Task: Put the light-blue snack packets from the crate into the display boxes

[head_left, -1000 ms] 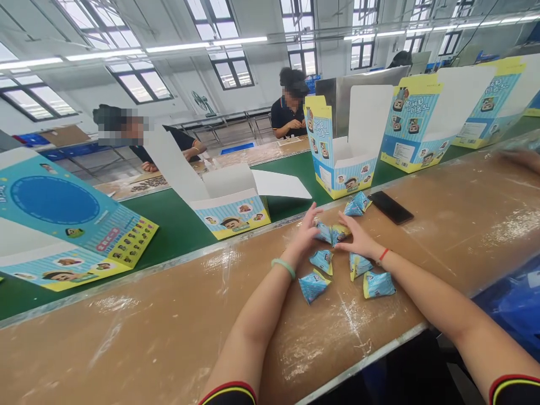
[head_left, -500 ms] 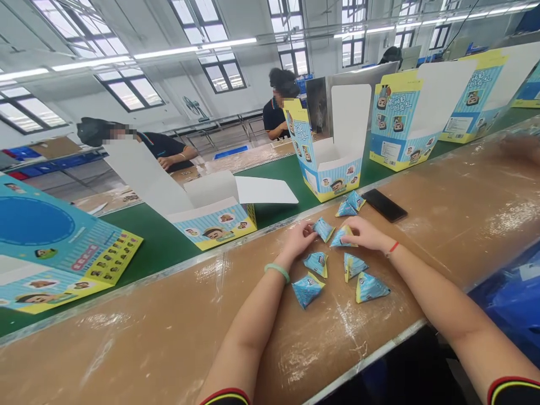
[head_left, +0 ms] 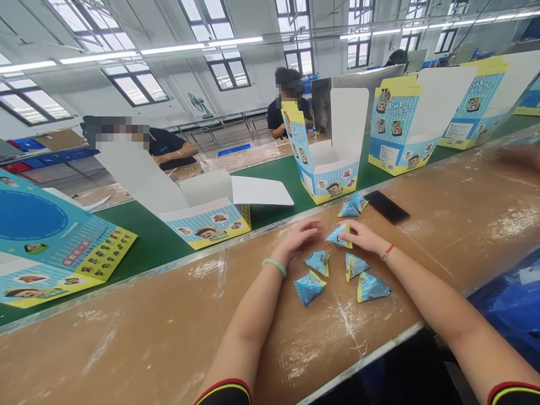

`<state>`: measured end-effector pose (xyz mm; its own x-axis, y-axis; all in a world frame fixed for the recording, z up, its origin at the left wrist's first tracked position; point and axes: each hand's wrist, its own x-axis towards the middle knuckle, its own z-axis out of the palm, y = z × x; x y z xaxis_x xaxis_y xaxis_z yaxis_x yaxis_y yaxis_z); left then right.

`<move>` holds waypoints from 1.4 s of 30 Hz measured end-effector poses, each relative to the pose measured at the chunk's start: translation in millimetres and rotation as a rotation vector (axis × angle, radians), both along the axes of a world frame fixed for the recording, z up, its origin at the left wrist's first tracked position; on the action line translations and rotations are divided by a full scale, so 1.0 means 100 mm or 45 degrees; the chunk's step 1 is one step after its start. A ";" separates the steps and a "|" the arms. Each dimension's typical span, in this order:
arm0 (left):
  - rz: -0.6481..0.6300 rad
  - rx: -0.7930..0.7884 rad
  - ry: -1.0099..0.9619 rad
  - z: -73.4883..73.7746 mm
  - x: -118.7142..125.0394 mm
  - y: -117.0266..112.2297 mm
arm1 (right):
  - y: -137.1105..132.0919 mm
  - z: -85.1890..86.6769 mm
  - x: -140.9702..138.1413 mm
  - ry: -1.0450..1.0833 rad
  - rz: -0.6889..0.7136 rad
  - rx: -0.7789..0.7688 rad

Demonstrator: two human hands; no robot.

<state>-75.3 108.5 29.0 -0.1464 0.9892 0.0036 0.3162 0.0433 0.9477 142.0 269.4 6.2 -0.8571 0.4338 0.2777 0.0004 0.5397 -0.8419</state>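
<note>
My left hand (head_left: 300,235) is held above the brown tabletop with its fingers stretched to the right, and nothing shows in it. On its right, my right hand (head_left: 363,235) pinches a blue and yellow pyramid-shaped packet (head_left: 336,235) between thumb and fingers. Closer to me lie similar packets: a left pair with an upper packet (head_left: 318,262) and a lower packet (head_left: 310,288), and a right pair with an upper packet (head_left: 356,265) and a lower packet (head_left: 373,287). Beyond my hands, two more packets (head_left: 353,204) touch each other.
A black phone (head_left: 387,207) lies right of the far packets. Open printed cartons stand along the green belt (head_left: 270,215), including a low carton (head_left: 211,225) and an upright carton (head_left: 333,183). Co-workers sit across the belt. A blurred hand (head_left: 518,157) shows at far right.
My left hand has come off the packet it touched, its fingers now straighter. That packet no longer shows separately. My right hand still grips a packet, shifted slightly left. The view has tilted a little.
</note>
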 end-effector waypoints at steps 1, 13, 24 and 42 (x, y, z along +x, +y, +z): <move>-0.040 -0.029 -0.001 0.07 -0.04 -0.03 | 0.04 -0.01 0.05 0.017 -0.057 0.051; -0.596 -0.222 0.874 0.53 0.39 -0.08 | 0.31 -0.02 0.22 0.022 -0.202 0.324; -0.506 -0.060 1.061 0.61 0.82 -0.65 | 0.47 -0.15 0.16 0.051 -0.246 0.281; 0.447 -0.148 1.311 0.33 0.23 -0.22 | 0.55 -0.11 0.24 -0.176 -0.238 0.462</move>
